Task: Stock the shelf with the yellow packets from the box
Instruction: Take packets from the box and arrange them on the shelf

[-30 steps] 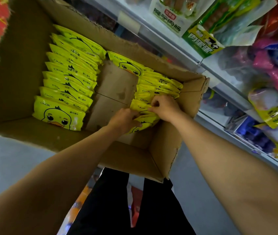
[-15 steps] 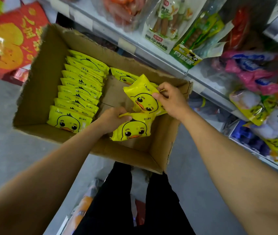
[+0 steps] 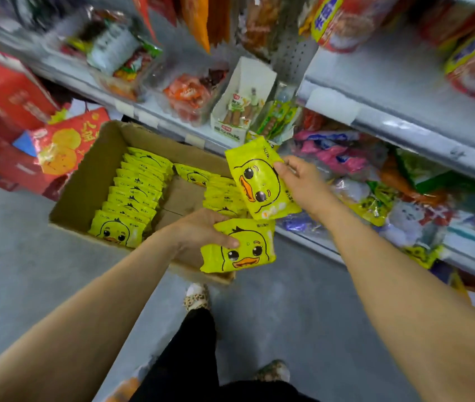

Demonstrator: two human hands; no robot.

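Observation:
A brown cardboard box (image 3: pixel 85 187) stands on the floor against the shelving. Inside it, a row of yellow duck-face packets (image 3: pixel 135 195) lines the left side and a shorter stack of packets (image 3: pixel 221 195) lies at the right. My right hand (image 3: pixel 300 181) grips one yellow packet (image 3: pixel 259 181) by its right edge, held tilted above the box's right end. My left hand (image 3: pixel 201 230) holds a second yellow packet (image 3: pixel 239 248) by its left side, lower, over the box's near right corner.
White shelves (image 3: pixel 404 123) full of snack bags run along the right and back. A white display carton (image 3: pixel 242 100) stands on the shelf behind the box. Red gift boxes (image 3: pixel 7 91) are stacked at the left. Grey floor (image 3: pixel 27 271) and my feet are below.
Both hands have lifted their packets higher out of the box and toward the shelves. The camera has risen and tipped up, so more shelving shows.

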